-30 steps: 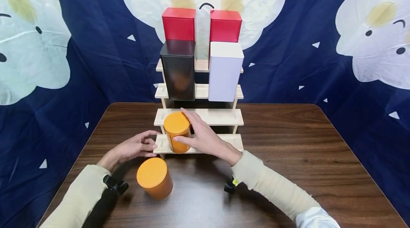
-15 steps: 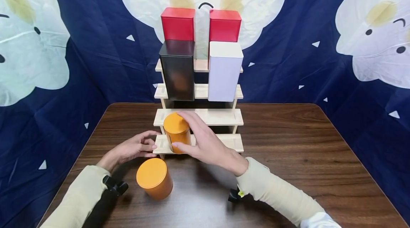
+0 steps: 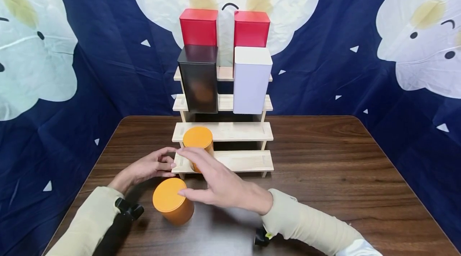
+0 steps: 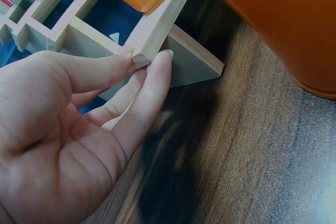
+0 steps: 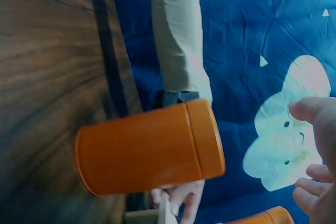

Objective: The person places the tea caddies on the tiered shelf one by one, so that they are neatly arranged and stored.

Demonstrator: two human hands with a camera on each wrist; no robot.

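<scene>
A stepped wooden display rack [image 3: 248, 161] stands on the table. Its lowest step carries an orange canister [image 3: 198, 137] at the left end, partly covered by my right hand [image 3: 223, 186]. A second orange canister [image 3: 173, 204] stands upright on the table in front of the rack. My right hand hovers between the two, thumb and fingers spread; the right wrist view shows it apart from the table canister [image 5: 142, 150]. My left hand [image 3: 145, 168] is at the rack's lower left corner. In the left wrist view, its thumb and fingers pinch the end of the lowest step [image 4: 152, 35].
Higher on the rack stand a black tin [image 3: 199, 82] and a white tin [image 3: 253, 82], with two red tins, left [image 3: 199, 28] and right [image 3: 251, 29], behind them. The second step [image 3: 241, 131] is bare. A blue cloth [image 3: 324, 68] with cloud prints hangs around the table [image 3: 342, 176].
My right hand has let go of the canister on the lowest step and come down toward the one on the table. My left hand has stayed at the rack's corner.
</scene>
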